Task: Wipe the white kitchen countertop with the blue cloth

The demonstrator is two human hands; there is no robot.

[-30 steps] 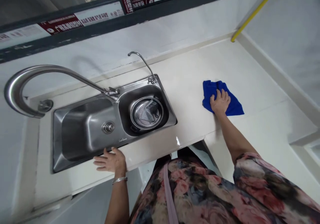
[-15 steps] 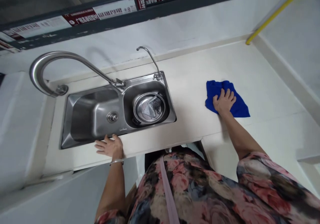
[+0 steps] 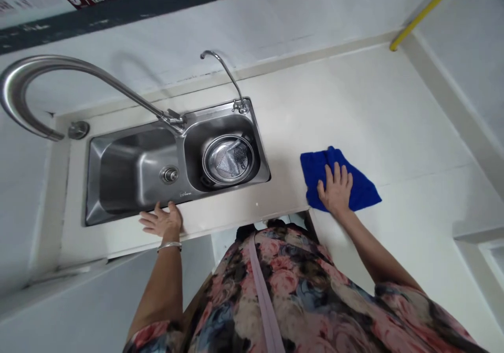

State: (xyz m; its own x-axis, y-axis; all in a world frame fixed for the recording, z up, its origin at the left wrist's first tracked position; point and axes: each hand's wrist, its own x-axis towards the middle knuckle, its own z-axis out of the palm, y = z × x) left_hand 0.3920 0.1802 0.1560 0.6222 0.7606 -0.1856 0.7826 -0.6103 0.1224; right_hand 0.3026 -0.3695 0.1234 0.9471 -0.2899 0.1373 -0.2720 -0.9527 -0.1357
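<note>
Soft, moderate light leaves a faint shadow of the gooseneck faucet (image 3: 73,64) on the white wall (image 3: 275,28) and pale glare in the double-bowl sink (image 3: 151,160). Wide-angle distortion stretches the edges; the corners look dim and slightly soft.

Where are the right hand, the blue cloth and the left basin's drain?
Right hand (image 3: 337,190): head view, on the back of the hand.
Blue cloth (image 3: 362,189): head view, on its uncovered fabric.
Left basin's drain (image 3: 169,174): head view, on its metal centre.
</note>
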